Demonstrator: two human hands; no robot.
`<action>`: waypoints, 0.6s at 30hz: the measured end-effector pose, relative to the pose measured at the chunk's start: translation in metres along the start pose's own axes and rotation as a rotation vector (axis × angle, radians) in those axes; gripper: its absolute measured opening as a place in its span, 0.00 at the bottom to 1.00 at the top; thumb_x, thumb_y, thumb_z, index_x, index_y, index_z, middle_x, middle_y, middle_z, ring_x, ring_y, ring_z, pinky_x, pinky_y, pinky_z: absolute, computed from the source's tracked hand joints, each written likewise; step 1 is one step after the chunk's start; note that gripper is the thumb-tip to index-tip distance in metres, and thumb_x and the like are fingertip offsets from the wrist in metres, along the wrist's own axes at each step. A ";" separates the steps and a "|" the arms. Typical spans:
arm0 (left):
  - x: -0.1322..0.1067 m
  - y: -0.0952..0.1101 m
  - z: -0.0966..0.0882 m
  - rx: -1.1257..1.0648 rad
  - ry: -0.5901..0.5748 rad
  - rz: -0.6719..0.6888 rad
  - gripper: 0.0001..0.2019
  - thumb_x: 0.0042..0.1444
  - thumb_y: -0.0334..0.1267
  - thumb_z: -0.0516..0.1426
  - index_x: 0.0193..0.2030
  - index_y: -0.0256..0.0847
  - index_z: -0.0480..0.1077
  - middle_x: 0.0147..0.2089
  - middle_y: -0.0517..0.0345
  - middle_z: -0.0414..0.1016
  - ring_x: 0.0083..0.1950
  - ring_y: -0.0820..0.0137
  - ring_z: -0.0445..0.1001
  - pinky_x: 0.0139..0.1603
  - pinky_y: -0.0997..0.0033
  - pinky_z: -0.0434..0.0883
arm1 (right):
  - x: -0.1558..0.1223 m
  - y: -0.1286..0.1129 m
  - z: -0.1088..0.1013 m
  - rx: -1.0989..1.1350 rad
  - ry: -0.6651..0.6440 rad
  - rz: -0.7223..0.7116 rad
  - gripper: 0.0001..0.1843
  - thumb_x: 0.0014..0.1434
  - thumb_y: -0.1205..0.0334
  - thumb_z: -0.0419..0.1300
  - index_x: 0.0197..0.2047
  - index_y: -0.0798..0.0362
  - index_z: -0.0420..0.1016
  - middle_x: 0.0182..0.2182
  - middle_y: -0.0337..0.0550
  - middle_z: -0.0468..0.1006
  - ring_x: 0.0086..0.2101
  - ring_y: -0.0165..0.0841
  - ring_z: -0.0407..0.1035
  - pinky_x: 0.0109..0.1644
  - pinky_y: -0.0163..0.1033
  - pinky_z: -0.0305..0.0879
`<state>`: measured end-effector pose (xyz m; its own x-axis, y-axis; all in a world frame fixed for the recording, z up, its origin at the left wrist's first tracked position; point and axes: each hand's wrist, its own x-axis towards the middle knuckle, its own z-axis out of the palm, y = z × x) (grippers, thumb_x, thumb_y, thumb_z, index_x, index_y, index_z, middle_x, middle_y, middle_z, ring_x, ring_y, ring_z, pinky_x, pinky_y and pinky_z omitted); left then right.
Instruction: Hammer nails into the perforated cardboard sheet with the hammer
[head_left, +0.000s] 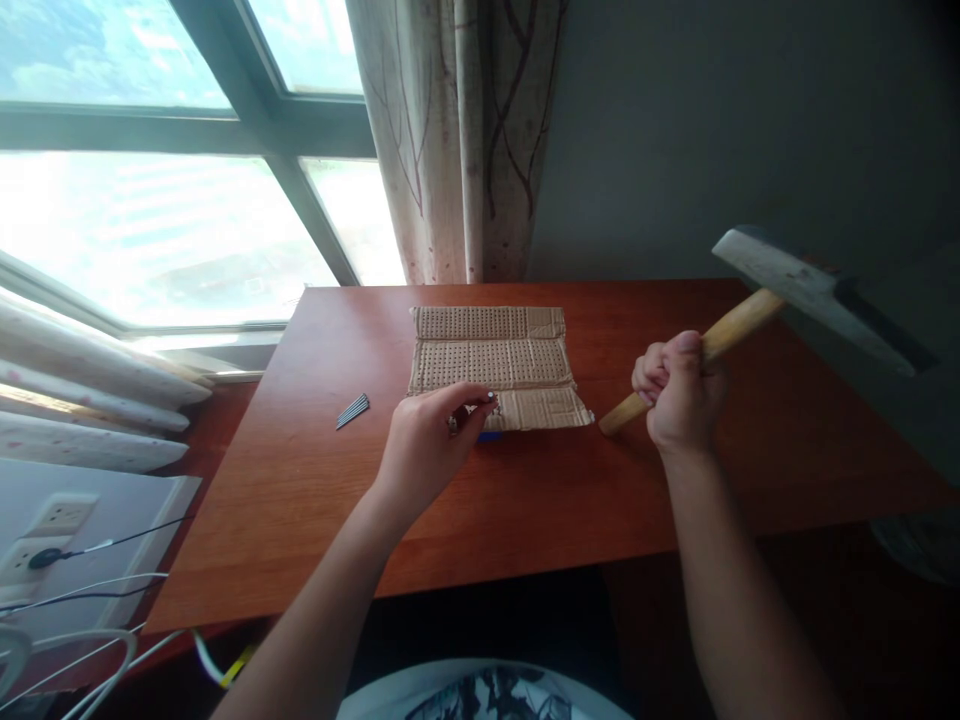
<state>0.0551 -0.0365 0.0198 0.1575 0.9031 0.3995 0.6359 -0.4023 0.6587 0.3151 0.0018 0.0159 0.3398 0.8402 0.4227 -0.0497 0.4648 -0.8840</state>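
My right hand point(681, 390) is wrapped round the wooden handle of a hammer point(742, 322), raised above the right side of the table with its metal head up and to the right. Thumb and fingers of my left hand point(435, 430) pinch a nail point(491, 397), its round head showing at the fingertips. That hand is over the front edge of a piece of cardboard point(491, 350) dotted with rows of small holes. Whether the nail's point touches the cardboard is hidden. To the left, a small bunch of nails point(352, 410) lies on the table.
The reddish-brown wooden table point(300, 530) stands by a window point(172, 230) with a patterned curtain point(465, 140). Something blue point(490, 436) peeks out under the cardboard's front edge. At lower left are wall sockets point(46, 550) and white cables point(97, 640).
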 end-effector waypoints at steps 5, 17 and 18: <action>0.000 -0.002 0.001 -0.004 0.008 0.006 0.03 0.60 0.33 0.61 0.37 0.41 0.78 0.32 0.62 0.82 0.28 0.76 0.76 0.28 0.78 0.68 | 0.001 0.001 -0.001 0.001 0.011 -0.001 0.33 0.62 0.41 0.61 0.19 0.50 0.48 0.13 0.28 0.48 0.13 0.21 0.44 0.16 0.34 0.37; -0.002 -0.002 0.002 0.017 0.020 0.026 0.03 0.61 0.34 0.61 0.37 0.41 0.78 0.31 0.62 0.82 0.27 0.76 0.75 0.27 0.78 0.67 | -0.001 0.002 0.000 0.013 -0.001 -0.029 0.33 0.63 0.43 0.61 0.19 0.50 0.49 0.14 0.28 0.49 0.13 0.21 0.45 0.16 0.33 0.38; -0.002 -0.002 0.003 0.022 0.022 0.023 0.04 0.61 0.34 0.61 0.37 0.41 0.78 0.31 0.62 0.82 0.27 0.76 0.75 0.27 0.78 0.67 | -0.001 0.002 0.000 0.008 -0.003 -0.026 0.33 0.63 0.43 0.61 0.19 0.50 0.49 0.14 0.28 0.49 0.13 0.21 0.46 0.16 0.33 0.38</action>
<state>0.0554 -0.0372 0.0159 0.1562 0.8899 0.4286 0.6485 -0.4197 0.6350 0.3145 0.0017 0.0138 0.3382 0.8287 0.4460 -0.0483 0.4886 -0.8712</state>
